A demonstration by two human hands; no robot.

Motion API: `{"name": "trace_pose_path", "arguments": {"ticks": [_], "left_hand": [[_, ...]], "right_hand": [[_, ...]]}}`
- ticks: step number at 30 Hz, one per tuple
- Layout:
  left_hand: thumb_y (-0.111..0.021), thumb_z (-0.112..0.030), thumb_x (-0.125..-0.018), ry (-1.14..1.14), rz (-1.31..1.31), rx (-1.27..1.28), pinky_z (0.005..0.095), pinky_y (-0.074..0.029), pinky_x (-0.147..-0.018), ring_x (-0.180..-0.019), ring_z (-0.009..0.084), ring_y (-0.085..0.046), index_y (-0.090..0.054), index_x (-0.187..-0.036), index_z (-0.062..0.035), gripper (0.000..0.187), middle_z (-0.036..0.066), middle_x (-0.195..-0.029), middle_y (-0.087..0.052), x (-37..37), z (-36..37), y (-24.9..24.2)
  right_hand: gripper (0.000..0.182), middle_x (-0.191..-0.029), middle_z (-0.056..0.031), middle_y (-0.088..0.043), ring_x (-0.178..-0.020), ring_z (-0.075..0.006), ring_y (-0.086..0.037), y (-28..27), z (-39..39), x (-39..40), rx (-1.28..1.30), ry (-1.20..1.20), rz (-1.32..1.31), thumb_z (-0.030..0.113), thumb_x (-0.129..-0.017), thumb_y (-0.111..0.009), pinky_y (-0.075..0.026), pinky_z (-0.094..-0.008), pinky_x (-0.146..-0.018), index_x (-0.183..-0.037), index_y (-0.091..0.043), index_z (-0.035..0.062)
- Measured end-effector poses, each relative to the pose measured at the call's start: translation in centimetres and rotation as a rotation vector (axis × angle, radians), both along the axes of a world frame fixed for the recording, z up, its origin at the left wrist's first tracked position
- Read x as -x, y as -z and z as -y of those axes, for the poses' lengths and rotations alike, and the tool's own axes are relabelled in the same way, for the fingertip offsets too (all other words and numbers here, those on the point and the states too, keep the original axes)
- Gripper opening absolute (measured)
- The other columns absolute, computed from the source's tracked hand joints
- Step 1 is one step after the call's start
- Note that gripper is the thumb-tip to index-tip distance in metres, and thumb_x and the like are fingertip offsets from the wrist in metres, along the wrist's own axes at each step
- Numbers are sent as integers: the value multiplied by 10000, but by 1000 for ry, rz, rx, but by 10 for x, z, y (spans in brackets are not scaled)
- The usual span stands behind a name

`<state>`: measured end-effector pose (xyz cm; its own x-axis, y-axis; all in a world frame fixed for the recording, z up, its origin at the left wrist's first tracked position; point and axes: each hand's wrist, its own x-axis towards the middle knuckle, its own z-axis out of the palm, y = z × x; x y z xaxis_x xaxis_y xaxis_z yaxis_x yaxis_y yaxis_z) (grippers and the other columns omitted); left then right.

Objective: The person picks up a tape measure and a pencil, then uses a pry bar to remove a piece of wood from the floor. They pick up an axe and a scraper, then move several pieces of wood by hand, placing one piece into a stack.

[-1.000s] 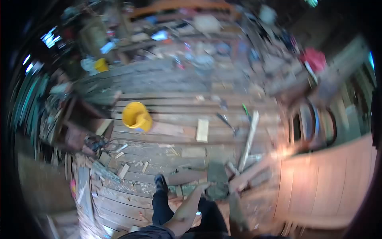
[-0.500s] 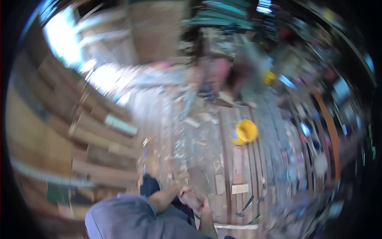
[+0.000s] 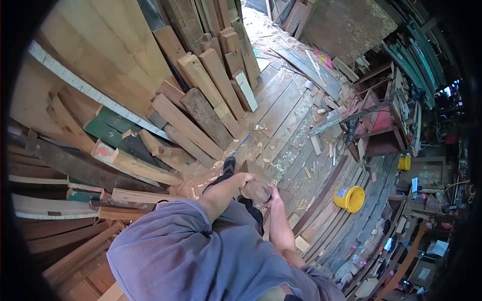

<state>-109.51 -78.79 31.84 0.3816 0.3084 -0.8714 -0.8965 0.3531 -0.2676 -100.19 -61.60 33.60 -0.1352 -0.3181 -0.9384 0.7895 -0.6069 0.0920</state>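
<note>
In front of my body, low over the floor, both hands hold a brown wooden board (image 3: pixel 256 192), seen nearly end-on. My left hand (image 3: pixel 245 179) is closed around its left edge. On the opposite edge, my right hand (image 3: pixel 273 195) is closed too, with the thumb side showing. The far part of the board reaches away from me and blends with the brown floor, so its full length is hard to make out. One dark shoe (image 3: pixel 229 166) shows just beyond my left forearm.
Many planks and beams (image 3: pixel 207 118) lean along the left side. A yellow bucket (image 3: pixel 349 199) stands on the boards to the right. Wood scraps litter the plank floor (image 3: pixel 296 115). A cluttered wooden cabinet (image 3: pixel 379 120) stands at the far right, with more clutter along the right edge.
My view has turned left and steadied: the leaning planks fill more of it, and the bucket appears farther right. Both hands still grip the wooden board.
</note>
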Motion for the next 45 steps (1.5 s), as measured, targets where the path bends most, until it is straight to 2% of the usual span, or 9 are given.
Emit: {"name": "trace_pose_path", "arguments": {"ticks": [9,10,18,24,28,32,35,41,45], "left_hand": [[-572,-403,-832,-212,-49,-126,579,-419,-867,-1126,366,-466,-410,-1280,-100,565,174,-1237,-472,59,117,14],[-571,-402,-834,-243,-55,-138,581,-418,-866,-1124,368,-467,-408,-1281,-101,563,175,-1240,-469,58,126,12],[-649,-363,-791,-631,-12,-120,576,-431,-860,-1128,355,-470,-384,-1295,-112,622,171,-1266,-446,35,180,-16],[-589,-432,-818,-773,-53,-203,558,-423,-871,-1100,374,-489,-422,-1256,-33,616,193,-1209,-494,8,199,-14],[-587,-423,-817,-830,-70,-155,562,-424,-866,-1086,366,-504,-429,-1251,-50,594,189,-1206,-499,-7,206,-16],[-590,-408,-812,-869,-51,-151,566,-427,-860,-1073,363,-518,-437,-1242,-63,572,182,-1193,-515,-14,201,1],[-587,-401,-812,-915,25,-117,564,-427,-862,-1075,359,-521,-446,-1235,-62,560,176,-1186,-525,-29,202,8],[-556,-411,-832,-988,-143,-108,561,-421,-870,-1078,358,-514,-441,-1241,-47,559,186,-1205,-510,-77,206,-12],[-546,-422,-839,-1040,-98,-105,559,-416,-875,-1089,354,-503,-440,-1242,-43,563,187,-1200,-509,-108,206,-17]], "right_hand": [[576,-1219,-92,-526,-1066,-327,-522,-1,97,100,73,-290,30,502,-753,-520,-458,-557,-815,-1230,-505,178],[570,-1207,-92,-535,-1059,-327,-529,-13,109,106,-74,-341,-5,503,-761,-487,-473,-556,-794,-1232,-500,182],[630,-1220,-124,-523,-1078,-343,-522,-20,156,153,-53,-664,88,489,-743,-550,-446,-563,-852,-1267,-458,152],[638,-1187,-134,-543,-1040,-345,-543,-15,180,157,-103,-845,97,498,-732,-558,-461,-557,-823,-1251,-474,137],[611,-1144,-109,-579,-1001,-335,-571,-37,198,156,-101,-948,26,496,-733,-558,-468,-545,-820,-1220,-512,129],[613,-1126,-113,-587,-995,-311,-578,-15,195,149,-95,-960,34,487,-723,-570,-479,-515,-824,-1202,-520,108],[556,-1113,-103,-589,-962,-335,-573,11,191,143,-89,-979,45,513,-728,-540,-486,-560,-770,-1152,-563,154],[587,-1101,-109,-595,-949,-331,-583,-10,205,106,-116,-1077,-52,510,-726,-551,-487,-550,-770,-1179,-528,138],[626,-1134,-114,-571,-996,-315,-562,-21,216,85,-79,-1137,-59,516,-725,-556,-486,-523,-766,-1212,-501,127]]}}
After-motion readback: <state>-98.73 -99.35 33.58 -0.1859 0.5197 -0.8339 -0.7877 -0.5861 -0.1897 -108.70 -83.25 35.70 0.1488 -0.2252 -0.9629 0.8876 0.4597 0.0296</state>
